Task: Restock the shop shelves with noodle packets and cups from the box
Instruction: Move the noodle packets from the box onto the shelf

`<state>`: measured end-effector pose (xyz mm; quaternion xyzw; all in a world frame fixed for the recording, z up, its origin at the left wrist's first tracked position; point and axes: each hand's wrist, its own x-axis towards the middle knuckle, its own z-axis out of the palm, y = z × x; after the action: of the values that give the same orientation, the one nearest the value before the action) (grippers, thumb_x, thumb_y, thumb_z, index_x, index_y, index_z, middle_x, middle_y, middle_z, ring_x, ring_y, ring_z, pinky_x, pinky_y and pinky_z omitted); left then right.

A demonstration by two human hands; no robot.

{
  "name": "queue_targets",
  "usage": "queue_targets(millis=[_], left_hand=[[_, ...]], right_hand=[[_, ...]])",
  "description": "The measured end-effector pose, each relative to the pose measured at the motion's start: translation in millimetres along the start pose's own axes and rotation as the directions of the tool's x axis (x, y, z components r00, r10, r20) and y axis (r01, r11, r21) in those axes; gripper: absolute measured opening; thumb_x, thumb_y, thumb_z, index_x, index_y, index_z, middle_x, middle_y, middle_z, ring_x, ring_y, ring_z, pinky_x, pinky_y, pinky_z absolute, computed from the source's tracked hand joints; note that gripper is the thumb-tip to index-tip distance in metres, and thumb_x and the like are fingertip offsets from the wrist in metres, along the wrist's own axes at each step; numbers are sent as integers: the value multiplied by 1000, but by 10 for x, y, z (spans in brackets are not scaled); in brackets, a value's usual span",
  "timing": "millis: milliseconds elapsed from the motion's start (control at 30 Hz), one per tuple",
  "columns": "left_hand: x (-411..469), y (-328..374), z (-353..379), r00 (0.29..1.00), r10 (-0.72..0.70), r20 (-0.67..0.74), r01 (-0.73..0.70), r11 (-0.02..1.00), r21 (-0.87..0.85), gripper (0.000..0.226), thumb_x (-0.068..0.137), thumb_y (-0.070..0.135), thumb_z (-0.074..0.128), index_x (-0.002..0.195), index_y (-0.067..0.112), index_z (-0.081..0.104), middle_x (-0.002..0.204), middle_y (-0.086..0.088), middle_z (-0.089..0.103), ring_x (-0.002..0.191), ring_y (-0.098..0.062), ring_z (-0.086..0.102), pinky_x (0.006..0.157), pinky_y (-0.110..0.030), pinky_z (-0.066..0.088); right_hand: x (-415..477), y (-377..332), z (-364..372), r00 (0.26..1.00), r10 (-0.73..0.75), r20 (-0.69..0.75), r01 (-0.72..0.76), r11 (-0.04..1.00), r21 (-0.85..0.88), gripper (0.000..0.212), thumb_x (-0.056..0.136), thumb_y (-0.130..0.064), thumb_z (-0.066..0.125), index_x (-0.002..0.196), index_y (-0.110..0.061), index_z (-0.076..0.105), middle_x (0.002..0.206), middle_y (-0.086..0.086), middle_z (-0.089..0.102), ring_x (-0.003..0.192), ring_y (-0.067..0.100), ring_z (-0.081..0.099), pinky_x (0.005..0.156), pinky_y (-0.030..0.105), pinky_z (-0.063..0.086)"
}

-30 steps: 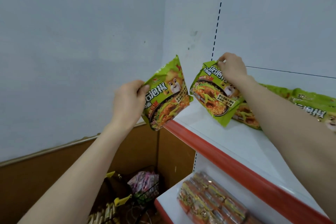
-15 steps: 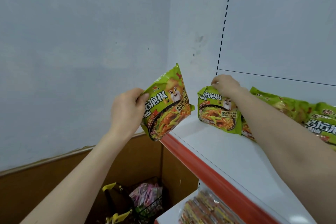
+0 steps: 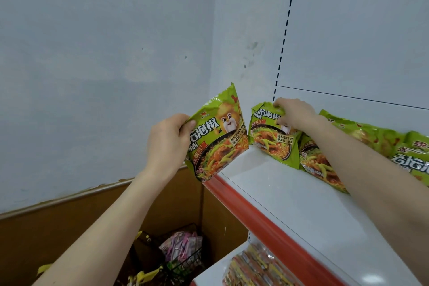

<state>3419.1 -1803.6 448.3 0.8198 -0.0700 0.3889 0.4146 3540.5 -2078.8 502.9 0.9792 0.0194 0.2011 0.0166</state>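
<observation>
Packet (image 3: 217,137) in your left hand (image 3: 167,144), pinched by its left edge, hangs upright just off the shelf's (image 3: 290,197) front left corner. Your right hand (image 3: 293,112) grips the top of the end packet (image 3: 269,144) standing at the back left corner. Bare shelf lies just right of your left hand, the nearer one.

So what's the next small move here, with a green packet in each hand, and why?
Probably the right hand should let go: it pinches the top of the right-hand packet, which already seems to rest on the white shelf against the row of packets. The left hand holds the left-hand packet beyond the shelf's end, ready to follow.
</observation>
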Motion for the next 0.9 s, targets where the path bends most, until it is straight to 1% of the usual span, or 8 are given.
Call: queue_targets(millis=[167,300,433,533,667,767,833,900], left_hand=[[11,-11,8,1000,-2,3,2,1000,0,24,94,19,51,85,1,64,63,-1,55,57,-9,45,51,-27,32],[4,13,22,1000,-12,9,12,1000,-7,23,94,20,50,86,3,63,66,-1,55,59,-10,47,51,-26,33],[8,53,59,1000,1,14,-1,1000,0,23,94,20,51,86,3,64,66,-1,56,62,-17,47,52,-28,33],[3,82,65,1000,3,14,-3,1000,-7,22,94,19,51,80,5,62,59,4,51,55,-8,44,49,-22,30],[-12,109,54,1000,15,13,-14,1000,-22,25,94,18,51,78,2,61,57,3,49,54,-8,42,50,-26,29],[-30,130,33,999,27,17,-27,999,-24,25,94,18,51,79,0,62,58,2,50,54,-9,42,50,-28,29],[-45,154,9,999,29,26,-28,999,-31,24,94,19,51,82,3,63,60,1,53,56,-9,44,51,-27,30],[-57,188,-15,999,30,37,-28,998,-48,22,94,19,51,84,4,63,63,1,55,58,-10,46,52,-26,31]], right_hand=[[11,18,88,1000,9,-30,-16,971,-240,35,86,-22,62,119,-13,52,112,10,58,100,31,58,77,35,43],[-34,76,90,999,29,38,-12,915,-403,46,80,-33,67,119,-18,50,115,8,53,109,29,53,87,39,41],[-96,132,186,999,6,-53,-29,891,-453,37,85,-28,62,118,-19,49,116,7,52,110,27,50,90,39,38],[-129,144,233,996,-10,-87,-31,889,-457,35,86,-26,60,118,-18,49,116,7,52,110,27,48,90,40,39],[-185,149,258,998,-19,-56,-7,900,-435,61,78,-49,64,125,-17,43,126,10,48,117,28,44,94,44,37],[-257,170,272,999,-6,-36,-13,874,-486,73,76,-53,64,133,-18,36,137,12,40,128,29,35,102,53,30],[-298,169,236,999,-8,-45,-10,916,-401,73,80,-49,62,138,-16,32,145,13,32,136,28,26,107,56,23],[-379,115,108,992,-18,-122,15,999,-31,63,88,-38,57,140,-12,33,147,12,33,137,27,29,108,49,26]])
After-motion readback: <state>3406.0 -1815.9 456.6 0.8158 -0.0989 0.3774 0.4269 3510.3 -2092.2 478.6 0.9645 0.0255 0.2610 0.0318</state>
